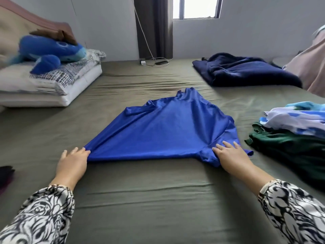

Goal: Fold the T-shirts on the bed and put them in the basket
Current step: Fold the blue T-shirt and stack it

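A shiny blue T-shirt [163, 131] lies spread on the olive bed sheet [149, 199], collar pointing away from me and hem toward me. My left hand [73, 162] pinches the hem's left corner, thumb tucked under the cloth. My right hand [230, 155] lies on the right hem corner with fingers straight on top, thumb under the fabric edge. A pile of other shirts, dark green [288, 147] below and white-and-blue [297, 117] on top, sits at the right. No basket is in view.
Pillows [52, 85] with a blue plush toy [51, 51] lie at the back left. A navy blanket [244, 71] lies at the back right, beside pink cloth [311, 64]. A charger and cable [153, 62] rest by the far wall. Dark cloth [6, 175] shows at the left edge.
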